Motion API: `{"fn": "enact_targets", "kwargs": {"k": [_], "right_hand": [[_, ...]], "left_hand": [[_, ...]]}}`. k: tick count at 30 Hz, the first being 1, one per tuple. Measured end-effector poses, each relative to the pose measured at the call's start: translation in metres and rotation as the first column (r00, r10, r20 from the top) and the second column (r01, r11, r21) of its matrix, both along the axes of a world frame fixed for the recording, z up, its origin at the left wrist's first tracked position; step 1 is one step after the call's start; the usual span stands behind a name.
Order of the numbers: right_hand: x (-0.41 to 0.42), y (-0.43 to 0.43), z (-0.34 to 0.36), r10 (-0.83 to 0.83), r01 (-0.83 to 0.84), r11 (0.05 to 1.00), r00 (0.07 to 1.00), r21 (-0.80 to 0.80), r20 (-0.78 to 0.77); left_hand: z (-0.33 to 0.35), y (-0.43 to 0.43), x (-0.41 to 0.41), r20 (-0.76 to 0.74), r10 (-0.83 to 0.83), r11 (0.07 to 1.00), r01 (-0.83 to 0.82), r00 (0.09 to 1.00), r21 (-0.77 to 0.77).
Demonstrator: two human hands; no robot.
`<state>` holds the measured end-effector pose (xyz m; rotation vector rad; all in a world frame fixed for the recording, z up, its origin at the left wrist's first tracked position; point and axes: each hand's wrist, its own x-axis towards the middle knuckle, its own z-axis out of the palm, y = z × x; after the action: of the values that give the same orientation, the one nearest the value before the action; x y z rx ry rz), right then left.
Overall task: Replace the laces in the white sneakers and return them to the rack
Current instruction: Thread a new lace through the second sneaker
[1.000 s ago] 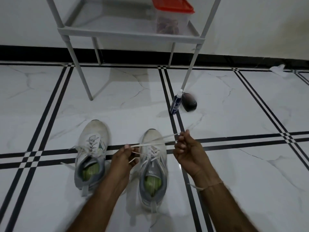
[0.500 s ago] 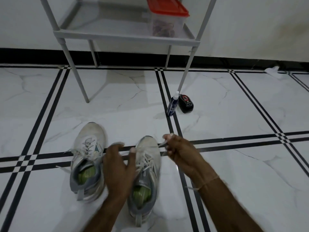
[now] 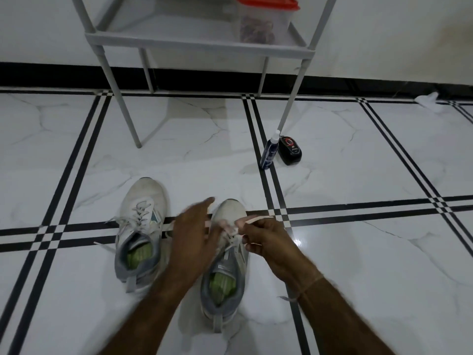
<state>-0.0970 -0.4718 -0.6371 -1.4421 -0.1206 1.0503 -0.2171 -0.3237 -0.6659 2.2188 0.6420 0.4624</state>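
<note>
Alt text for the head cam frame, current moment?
A person's right hand pinches a lace of the right sneaker on a marble floor, while the blurred left hand reaches over it, fingers extended. The left sneaker sits beside it; a rack, bottle and black case stand behind.

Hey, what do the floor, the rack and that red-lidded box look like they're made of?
Floor: glossy white marble-look tile, grey veins, black stripes, a bright glare spot. Rack: matte grey tubes and tray, plastic or painted metal, can't tell which. Box: clear plastic, brownish contents show through; its lid looks like opaque red plastic.
</note>
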Motion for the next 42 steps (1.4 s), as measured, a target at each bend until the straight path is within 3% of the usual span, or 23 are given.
{"fn": "enact_targets", "kwargs": {"k": [2,3,6,11,15,17,19,25,35,42], "right_hand": [[-0.006,0.006,-0.001,0.059,-0.059,0.998,0.996,0.006,0.066],[-0.007,0.006,-0.003,0.057,-0.058,0.998,0.995,0.015,0.088],[-0.003,0.0,-0.005,0.035,-0.036,0.999,0.992,0.003,0.125],[-0.008,-0.002,-0.014,0.077,-0.067,0.996,0.978,-0.058,0.192],[-0.006,-0.006,-0.02,0.139,-0.094,0.984,0.939,-0.153,0.315],[-0.004,-0.013,-0.025,0.374,-0.218,0.904,0.819,-0.367,0.435],[-0.007,-0.015,-0.031,0.577,-0.274,0.775,0.674,-0.57,0.46],[-0.004,-0.009,-0.038,0.427,-0.114,0.869,0.665,-0.482,0.613],[0.0,-0.012,-0.043,0.319,-0.09,0.915,0.76,-0.394,0.566],[0.001,-0.012,-0.045,0.303,-0.091,0.917,0.792,-0.389,0.529]], "left_hand": [[0.008,-0.015,0.008,0.016,-0.126,0.941,0.125,0.992,-0.314],[0.008,-0.016,0.009,0.04,-0.121,0.914,0.127,0.992,-0.386],[0.004,-0.005,0.006,0.04,-0.029,0.944,0.04,0.999,-0.327],[0.002,-0.006,0.005,-0.067,-0.154,0.95,0.129,0.986,-0.284],[-0.005,-0.006,0.004,-0.097,-0.041,0.972,0.017,0.994,-0.233],[-0.01,0.0,0.0,-0.13,-0.011,0.972,-0.02,0.991,-0.236],[-0.013,0.002,-0.002,-0.16,-0.009,0.968,-0.031,0.987,-0.25],[-0.019,-0.016,0.0,-0.213,-0.027,0.96,-0.035,0.977,-0.28],[-0.025,-0.023,0.004,-0.168,0.139,0.912,-0.192,0.976,-0.362],[-0.025,-0.02,0.005,-0.162,0.127,0.921,-0.177,0.979,-0.348]]}}
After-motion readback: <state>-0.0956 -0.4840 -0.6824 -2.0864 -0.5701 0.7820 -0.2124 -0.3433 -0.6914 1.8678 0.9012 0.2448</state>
